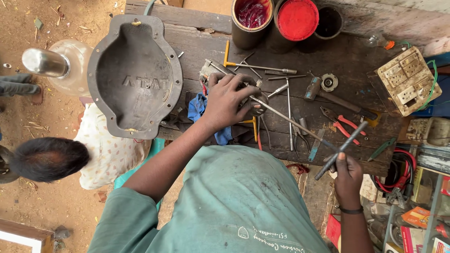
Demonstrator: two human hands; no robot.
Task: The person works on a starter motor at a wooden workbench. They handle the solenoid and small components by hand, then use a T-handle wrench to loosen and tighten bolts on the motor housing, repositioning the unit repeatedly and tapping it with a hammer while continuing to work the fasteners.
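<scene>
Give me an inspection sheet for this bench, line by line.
Surface: dark, worn wooden bench.
Job's things: small metal part under left hand; T-handle wrench runs from it to right hand.
Clutter: hammer, red pliers, blue rag, grease tins, cast cover.
Grippers: both hands gripping.
Cables: green wire at switchboard.
Surroundings: sandy ground, another person's head.

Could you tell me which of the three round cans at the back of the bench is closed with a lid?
The middle can, capped by a flat red lid. The left can is open, showing dark red contents, and the right can is open and dark inside.
</scene>
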